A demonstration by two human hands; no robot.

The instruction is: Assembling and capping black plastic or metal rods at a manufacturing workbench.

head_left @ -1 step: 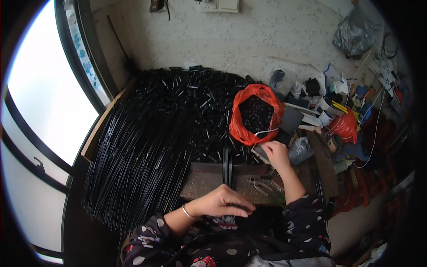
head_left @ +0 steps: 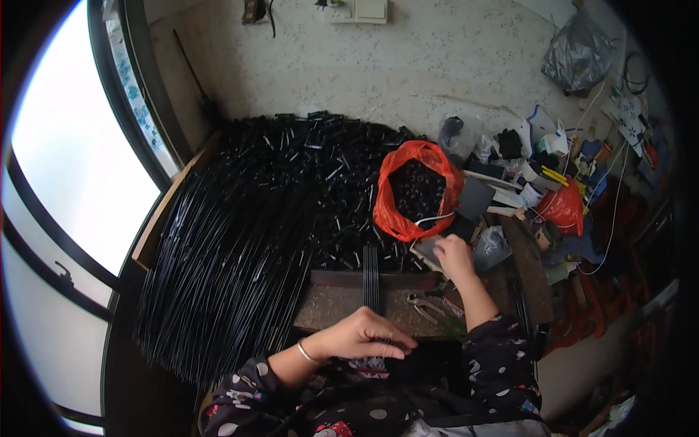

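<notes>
In the lower middle, my left hand [head_left: 368, 335] is curled over the near ends of a row of thin black rods [head_left: 371, 280], its thumb and fingers pointing right. The rods lie side by side across a dark bar [head_left: 331, 278] on the wooden work board [head_left: 328, 302]. Just below the near rim of a red plastic bag [head_left: 386, 215], my right hand [head_left: 455, 256] is closed with fingertips together; whatever they pinch is too small to make out. Small dark ring-like pieces [head_left: 419, 186] fill the bag, with a white curved strip across its opening.
Long thin black rods [head_left: 218, 277] with thicker ends are heaped at the left, with short black tubes [head_left: 313, 146] behind. Pincers [head_left: 426, 306] lie on the board. A clear plastic bag [head_left: 491, 247] and mixed clutter crowd the right. A wooden edging [head_left: 164, 211] borders the heap.
My right hand has drawn slightly down and toward me, away from the red bag's rim. My left hand stays over the rods.
</notes>
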